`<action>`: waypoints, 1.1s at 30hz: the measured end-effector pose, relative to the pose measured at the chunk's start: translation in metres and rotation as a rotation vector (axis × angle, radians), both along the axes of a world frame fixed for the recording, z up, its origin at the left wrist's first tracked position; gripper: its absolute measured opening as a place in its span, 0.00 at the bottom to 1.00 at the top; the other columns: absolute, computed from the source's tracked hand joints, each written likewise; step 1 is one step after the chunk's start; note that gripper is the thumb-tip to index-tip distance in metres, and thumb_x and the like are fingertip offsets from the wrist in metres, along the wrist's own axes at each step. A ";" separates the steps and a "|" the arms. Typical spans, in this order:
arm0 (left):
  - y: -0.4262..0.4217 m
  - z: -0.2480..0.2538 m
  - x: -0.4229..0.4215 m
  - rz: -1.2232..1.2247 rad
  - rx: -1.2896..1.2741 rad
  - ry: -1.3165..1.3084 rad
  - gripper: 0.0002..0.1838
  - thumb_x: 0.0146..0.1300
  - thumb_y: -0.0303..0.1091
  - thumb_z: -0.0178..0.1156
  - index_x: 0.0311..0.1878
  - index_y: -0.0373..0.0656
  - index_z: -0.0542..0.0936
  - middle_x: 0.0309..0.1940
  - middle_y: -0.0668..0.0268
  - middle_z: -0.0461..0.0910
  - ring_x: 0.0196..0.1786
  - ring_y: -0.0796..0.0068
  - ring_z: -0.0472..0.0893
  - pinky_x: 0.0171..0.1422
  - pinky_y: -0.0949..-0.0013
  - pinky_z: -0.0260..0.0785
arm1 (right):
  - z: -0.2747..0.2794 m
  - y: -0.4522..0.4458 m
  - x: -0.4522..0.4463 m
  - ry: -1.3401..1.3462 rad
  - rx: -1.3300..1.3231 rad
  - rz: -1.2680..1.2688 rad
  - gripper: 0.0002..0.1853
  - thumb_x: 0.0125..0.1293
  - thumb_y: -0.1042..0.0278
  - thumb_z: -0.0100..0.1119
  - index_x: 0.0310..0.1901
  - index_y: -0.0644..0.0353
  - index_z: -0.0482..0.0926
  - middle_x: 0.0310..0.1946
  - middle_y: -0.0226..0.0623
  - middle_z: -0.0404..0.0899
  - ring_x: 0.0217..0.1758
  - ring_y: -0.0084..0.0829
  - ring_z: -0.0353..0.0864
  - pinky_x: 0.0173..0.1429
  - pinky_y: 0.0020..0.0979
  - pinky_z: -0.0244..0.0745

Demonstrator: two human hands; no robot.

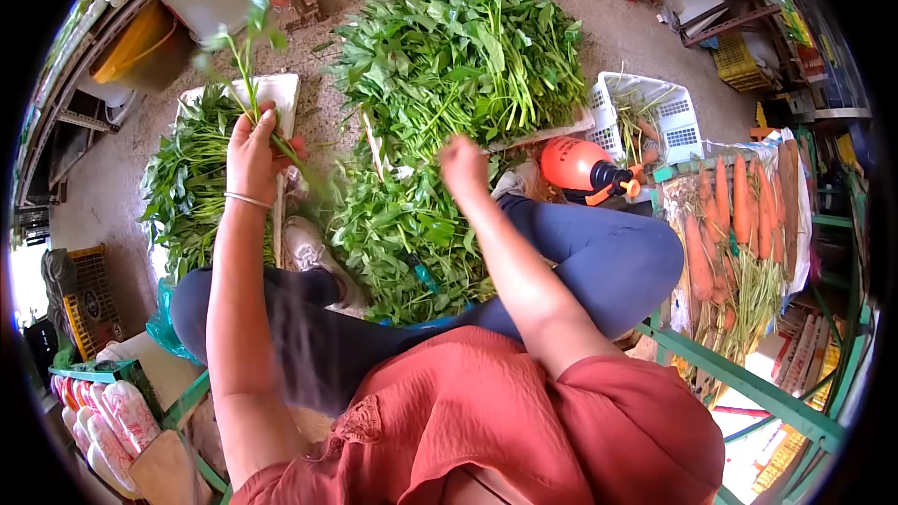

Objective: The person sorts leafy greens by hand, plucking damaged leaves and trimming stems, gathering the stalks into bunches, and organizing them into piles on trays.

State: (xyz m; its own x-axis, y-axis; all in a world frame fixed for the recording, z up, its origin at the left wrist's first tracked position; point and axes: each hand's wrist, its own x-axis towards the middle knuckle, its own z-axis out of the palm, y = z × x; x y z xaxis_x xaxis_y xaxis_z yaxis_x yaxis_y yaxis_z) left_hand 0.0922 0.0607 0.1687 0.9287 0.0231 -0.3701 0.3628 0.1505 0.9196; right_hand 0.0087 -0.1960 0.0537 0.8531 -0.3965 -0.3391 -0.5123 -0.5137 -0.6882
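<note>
My left hand [253, 151] is raised at the left, its fingers closed around a few leafy green stems [245, 84]. The stem ends stick out below the fingers, and the leaves at the top are blurred. Under that hand, a white box [282, 92] holds more leafy greens [192, 164]. My right hand [465, 168] is curled at the near edge of the large heap of greens [458, 56]. Whatever its fingers may hold is hidden. Looser cut greens [402, 234] lie between my legs, with a teal object [423, 273] among them.
A red pump sprayer [580, 165] stands beside my right knee. Behind it is a white plastic basket [678, 110] with some stems and carrots. Carrots [720, 215] lie on a stand at the right. A yellow bucket [145, 47] sits under the left shelf; gloves [112, 421] are at lower left.
</note>
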 end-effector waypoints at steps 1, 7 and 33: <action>0.000 0.000 -0.002 0.008 -0.053 0.006 0.13 0.63 0.37 0.49 0.48 0.45 0.70 0.28 0.68 0.71 0.23 0.76 0.76 0.26 0.72 0.72 | -0.005 -0.018 0.010 -0.131 -0.196 -0.120 0.15 0.59 0.69 0.47 0.48 0.64 0.70 0.40 0.50 0.74 0.40 0.41 0.77 0.42 0.36 0.72; 0.001 0.000 -0.005 0.092 -0.126 0.004 0.11 0.63 0.37 0.48 0.49 0.54 0.65 0.23 0.65 0.74 0.15 0.81 0.64 0.16 0.79 0.57 | -0.010 -0.065 0.043 0.042 -0.463 -0.425 0.19 0.56 0.63 0.53 0.48 0.61 0.67 0.39 0.49 0.74 0.41 0.46 0.76 0.43 0.42 0.72; -0.087 -0.104 -0.044 -0.173 -0.211 0.371 0.17 0.56 0.47 0.58 0.38 0.42 0.72 0.34 0.63 0.77 0.31 0.76 0.77 0.17 0.77 0.63 | 0.022 0.041 -0.011 0.109 0.779 0.140 0.12 0.48 0.67 0.67 0.35 0.57 0.77 0.22 0.25 0.78 0.22 0.15 0.75 0.21 0.16 0.62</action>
